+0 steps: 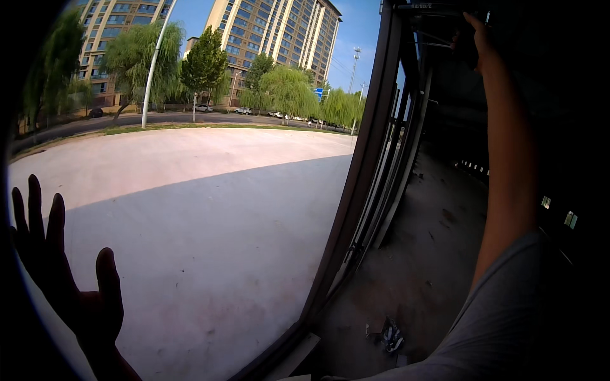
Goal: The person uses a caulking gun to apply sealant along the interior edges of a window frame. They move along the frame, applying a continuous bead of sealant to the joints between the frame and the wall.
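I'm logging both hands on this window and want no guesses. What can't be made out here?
- Right hand, head view: raised into dark shadow by the frame's top; what it touches or grips is lost.
- Left hand: spread, backlit silhouette; contact with the glass pane unclear, wrist cut by the rim.
- Floor debris: too small.

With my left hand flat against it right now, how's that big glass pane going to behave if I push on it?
The glass pane looks stiff and probably heavy: it spans a tall dark frame. The left hand, spread flat, may slide on the smooth surface. The right hand reaches up at the frame's top.
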The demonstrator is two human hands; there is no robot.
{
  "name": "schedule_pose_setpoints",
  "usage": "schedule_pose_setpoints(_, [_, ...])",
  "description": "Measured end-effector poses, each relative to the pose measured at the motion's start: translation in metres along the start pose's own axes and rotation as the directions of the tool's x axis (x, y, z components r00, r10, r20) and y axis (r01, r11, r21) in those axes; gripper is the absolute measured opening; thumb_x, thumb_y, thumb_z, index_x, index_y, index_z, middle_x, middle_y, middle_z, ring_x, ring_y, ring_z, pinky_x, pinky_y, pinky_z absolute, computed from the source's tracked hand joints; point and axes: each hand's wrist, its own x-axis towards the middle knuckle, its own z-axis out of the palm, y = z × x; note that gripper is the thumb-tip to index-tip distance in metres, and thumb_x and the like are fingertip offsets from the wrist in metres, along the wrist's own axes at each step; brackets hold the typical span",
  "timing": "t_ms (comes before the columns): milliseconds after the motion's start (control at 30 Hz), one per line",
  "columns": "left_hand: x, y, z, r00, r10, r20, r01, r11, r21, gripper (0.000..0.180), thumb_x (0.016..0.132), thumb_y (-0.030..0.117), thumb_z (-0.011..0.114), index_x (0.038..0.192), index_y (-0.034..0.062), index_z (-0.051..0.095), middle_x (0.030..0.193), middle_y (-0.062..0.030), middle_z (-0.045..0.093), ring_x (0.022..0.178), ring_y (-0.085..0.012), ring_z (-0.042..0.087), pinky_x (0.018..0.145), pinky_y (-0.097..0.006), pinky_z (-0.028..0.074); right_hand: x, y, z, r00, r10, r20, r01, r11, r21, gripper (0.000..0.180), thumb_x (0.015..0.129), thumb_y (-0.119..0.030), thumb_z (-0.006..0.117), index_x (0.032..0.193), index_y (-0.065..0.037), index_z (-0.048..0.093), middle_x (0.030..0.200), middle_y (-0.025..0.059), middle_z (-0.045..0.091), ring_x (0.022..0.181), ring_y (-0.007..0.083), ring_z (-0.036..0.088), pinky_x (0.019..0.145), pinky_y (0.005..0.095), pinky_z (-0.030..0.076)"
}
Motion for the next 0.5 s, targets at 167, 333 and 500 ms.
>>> schedule_pose_setpoints(167, [-0.024, 0.015, -0.003, 0.993, 0.100, 0.063, -0.089, 0.984, -0.157, 0.059, 0.098, 0.047, 0.052, 0.151, 0.0226, 0.042, 0.161, -0.0123, 0.036, 0.152, -0.0398, 0.023, 0.120, -0.068, 0.009, -0.070, 0.006, 0.017, 0.999, 0.019, -0.045, -0.019, 1.000, -0.010, 0.035, 0.093, -0.040, 0.064, 0.089, -0.005, 0.066, 0.068, 0.0078, 0.064, 0.060, 0.0222, 0.065, 0.058, 0.0365, 0.054])
schedule_pose_setpoints(333, [-0.043, 0.021, -0.011, 0.973, 0.157, 0.169, -0.096, 0.941, -0.324, 0.052, 0.098, 0.040, 0.053, 0.147, 0.0226, 0.046, 0.155, -0.0144, 0.045, 0.148, -0.0425, 0.031, 0.119, -0.069, 0.008, -0.125, 0.024, 0.021, 0.994, 0.057, -0.095, -0.059, 0.998, -0.026, 0.033, 0.090, -0.038, 0.067, 0.084, -0.007, 0.063, 0.063, 0.0063, 0.060, 0.053, 0.0203, 0.060, 0.053, 0.0351, 0.051])
schedule_pose_setpoints(500, [-0.044, 0.024, -0.005, 0.975, 0.184, 0.122, -0.110, 0.884, -0.455, 0.050, 0.095, 0.032, 0.058, 0.143, 0.0215, 0.049, 0.152, -0.0130, 0.049, 0.146, -0.0426, 0.035, 0.120, -0.069, 0.008, -0.167, 0.054, 0.010, 0.972, 0.208, -0.109, -0.212, 0.977, -0.027, 0.036, 0.088, -0.042, 0.071, 0.089, -0.008, 0.060, 0.066, 0.0037, 0.059, 0.055, 0.0171, 0.059, 0.051, 0.0338, 0.051])
